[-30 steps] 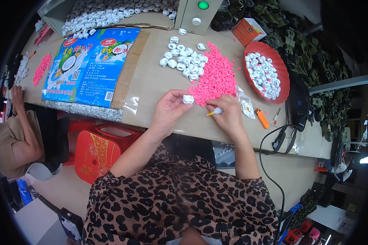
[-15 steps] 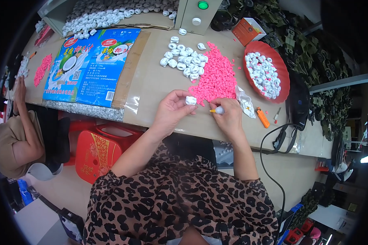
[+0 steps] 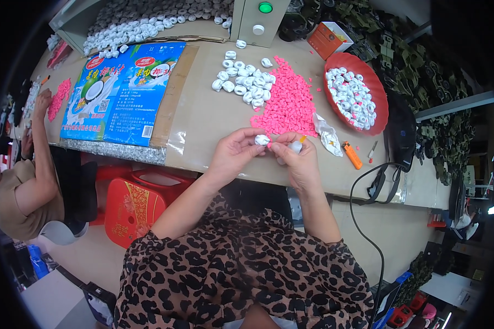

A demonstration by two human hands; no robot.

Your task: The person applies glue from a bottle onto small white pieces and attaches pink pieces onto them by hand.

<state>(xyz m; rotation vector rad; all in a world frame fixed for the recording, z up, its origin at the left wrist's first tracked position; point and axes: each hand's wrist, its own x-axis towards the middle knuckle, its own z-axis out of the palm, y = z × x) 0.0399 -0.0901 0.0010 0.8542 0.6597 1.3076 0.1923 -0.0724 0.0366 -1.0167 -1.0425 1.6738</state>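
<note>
A small white rounded piece (image 3: 262, 140) sits between the thumb and fingers of my left hand (image 3: 229, 156). My right hand (image 3: 304, 167) is closed around a small whitish bottle with a yellow tip (image 3: 296, 147). Its thumb and forefinger also pinch a tiny pink piece (image 3: 269, 145), which touches the right side of the white piece. Just beyond my hands lies a pile of pink pieces (image 3: 292, 96). Left of that pile, several loose white pieces (image 3: 247, 80) are spread on the table (image 3: 197, 131).
At the right stands a red bowl (image 3: 382, 96) full of white pieces with pink bits. Nearer lie a crumpled white wrapper (image 3: 327, 136), an orange lighter-shaped thing (image 3: 352, 156) and a black cable (image 3: 352, 203). Blue printed cardboard (image 3: 123, 93) covers the left; a co-worker (image 3: 30, 186) sits beyond.
My right hand has moved left to the white piece and now pinches a pink piece against it. The bottle's yellow tip has turned from left to up and right. The co-worker's arm has moved.
</note>
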